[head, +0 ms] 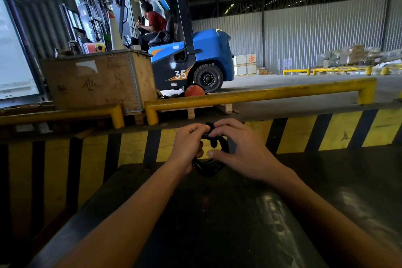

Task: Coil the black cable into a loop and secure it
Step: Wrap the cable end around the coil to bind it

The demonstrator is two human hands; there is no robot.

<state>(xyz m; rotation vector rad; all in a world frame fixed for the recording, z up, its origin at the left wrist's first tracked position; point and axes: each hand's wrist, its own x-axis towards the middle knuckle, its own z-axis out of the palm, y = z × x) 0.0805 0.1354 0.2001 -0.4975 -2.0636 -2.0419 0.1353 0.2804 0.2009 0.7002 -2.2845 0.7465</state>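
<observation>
Setting: warehouse loading dock with corrugated metal walls and strip lights overhead.
Foreground surface: dark, glossy platform under both forearms, butting against a dock edge painted in yellow and black stripes.
Black cable: already wound into a small multi-turn loop, held in the air just above the dark platform, between the two hands; its lower arc hangs free below them.
Left hand: curled shut on the left side of the coil, fingers wrapped round the strands.
Right hand: fingertips pinched on the top of the coil where a short black end sticks up, thumb pressed against the right side of the loop.
Cable fastening: whether a tie or strap is closed there cannot be told; the fingers cover it.
Barrier: yellow guard rail running along the dock beyond the hands.
Behind the rail: wooden crate at left, beside a blue forklift marked 35 with a seated driver.
Far right: stacked goods on the floor, blurred.
</observation>
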